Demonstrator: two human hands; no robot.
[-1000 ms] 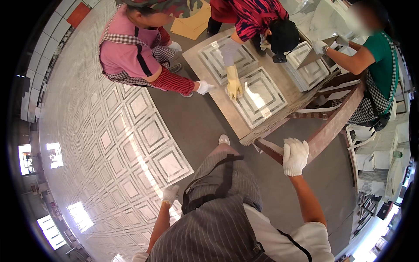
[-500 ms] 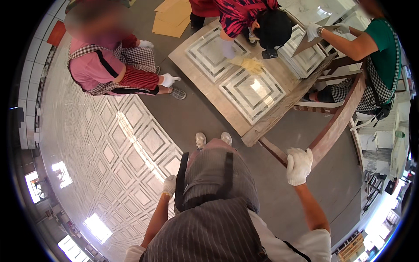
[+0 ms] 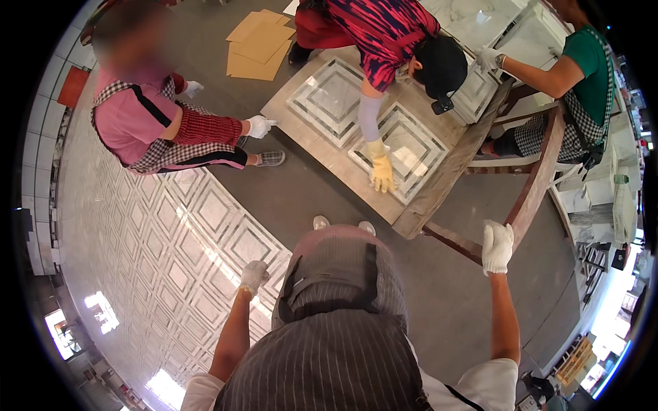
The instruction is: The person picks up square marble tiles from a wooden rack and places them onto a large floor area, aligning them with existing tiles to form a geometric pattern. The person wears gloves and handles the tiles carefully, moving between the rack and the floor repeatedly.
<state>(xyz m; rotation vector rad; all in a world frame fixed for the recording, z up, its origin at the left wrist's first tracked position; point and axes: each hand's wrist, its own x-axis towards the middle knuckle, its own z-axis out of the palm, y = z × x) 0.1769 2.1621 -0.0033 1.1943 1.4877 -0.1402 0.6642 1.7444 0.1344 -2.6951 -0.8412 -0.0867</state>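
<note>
My right hand [image 3: 497, 246], in a white knit glove, is closed round the corner of a reddish-brown wooden frame [image 3: 538, 185] that sticks out from the worktable. My left hand [image 3: 255, 276], also gloved, is curled into a fist over the patterned tile floor, with nothing visible in it. On the wooden worktable [image 3: 322, 161] lie two marble tiles with grey square borders, a left tile [image 3: 329, 103] and a right tile [image 3: 404, 151]. A co-worker's yellow-gloved hand [image 3: 382, 175] rests at the near edge of the right tile.
A stack of similar tiles [image 3: 473, 96] stands at the table's far right, beside a person in green [image 3: 586, 65]. Another person in pink [image 3: 133, 103] stands at the left, a gloved hand near the table edge. Cardboard sheets [image 3: 260, 48] lie on the floor behind.
My right hand and the frame's corner appear farther right, and my left fist has come forward and left. The co-worker's yellow glove has moved from the tile's far side to its near edge.
</note>
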